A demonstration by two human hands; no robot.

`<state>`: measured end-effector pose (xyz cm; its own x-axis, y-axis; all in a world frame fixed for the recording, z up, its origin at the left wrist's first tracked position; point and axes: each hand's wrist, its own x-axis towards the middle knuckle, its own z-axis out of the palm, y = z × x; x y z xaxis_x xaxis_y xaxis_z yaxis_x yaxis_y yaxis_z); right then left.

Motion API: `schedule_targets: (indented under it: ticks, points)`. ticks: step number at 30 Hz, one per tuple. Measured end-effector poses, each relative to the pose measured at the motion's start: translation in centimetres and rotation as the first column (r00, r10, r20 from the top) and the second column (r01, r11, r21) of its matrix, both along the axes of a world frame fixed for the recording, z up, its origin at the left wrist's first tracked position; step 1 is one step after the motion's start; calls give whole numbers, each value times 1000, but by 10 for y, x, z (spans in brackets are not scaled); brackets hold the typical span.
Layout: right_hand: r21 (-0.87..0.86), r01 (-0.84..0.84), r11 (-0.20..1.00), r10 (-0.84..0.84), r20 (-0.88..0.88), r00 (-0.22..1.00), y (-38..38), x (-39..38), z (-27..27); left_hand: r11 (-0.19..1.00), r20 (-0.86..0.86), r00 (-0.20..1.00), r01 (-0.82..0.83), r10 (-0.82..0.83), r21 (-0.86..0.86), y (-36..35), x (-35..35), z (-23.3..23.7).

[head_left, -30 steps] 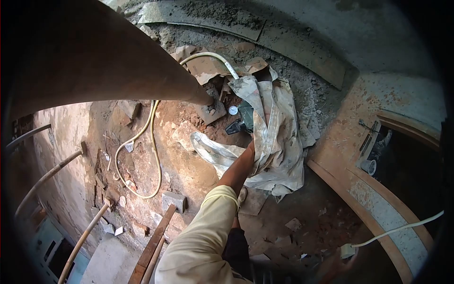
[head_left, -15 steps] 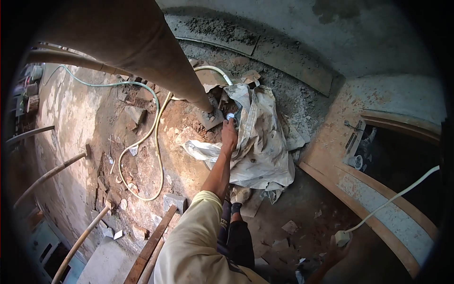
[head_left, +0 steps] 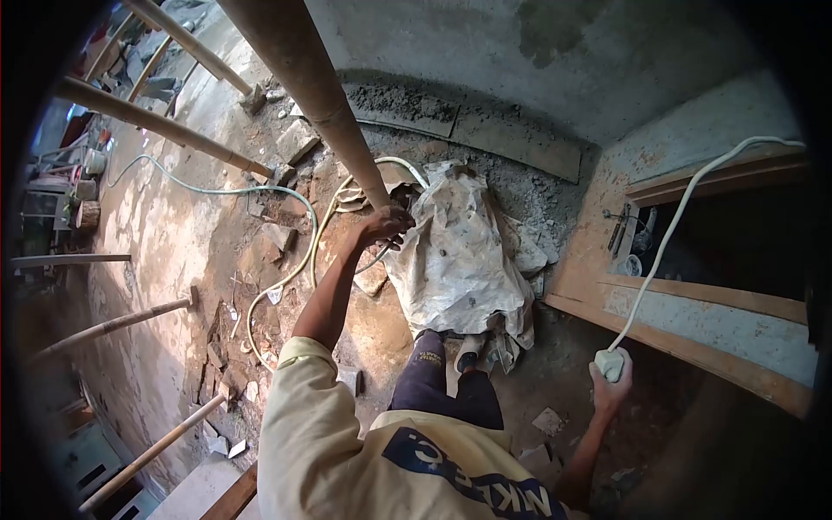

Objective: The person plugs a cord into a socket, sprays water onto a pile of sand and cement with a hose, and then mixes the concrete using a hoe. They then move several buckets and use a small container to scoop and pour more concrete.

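Note:
My left hand is by the foot of a thick bamboo pole, at the left edge of a dirty white plastic sheet. Its fingers are bent but apart, and I make out nothing held in them. A thin grey-green line curves out below that hand; where it leads is hidden. On the right, my right hand is closed around a cream-coloured extension socket. From the socket a white cable rises toward the window opening. The sheet lies over the ground in front of my feet.
A hose winds over the muddy ground at left. Several bamboo props lean across that side, with broken bricks between them. A wooden window frame borders the right wall. Rubble lies near my feet.
My left hand has moved left from the sheet's edge, and the bunched sheet now lies more spread out. My right hand, with the socket, has come up into clearer view.

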<state>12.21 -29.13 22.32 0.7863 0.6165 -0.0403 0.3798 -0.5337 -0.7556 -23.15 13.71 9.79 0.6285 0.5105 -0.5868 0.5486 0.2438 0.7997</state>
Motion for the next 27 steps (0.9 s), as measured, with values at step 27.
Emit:
schedule_targets:
  ticks: [27]
  points:
    - [565,-339,752,256,224,940,58,11,-10,844,658,551,-466,513,-267,-298,172,143]
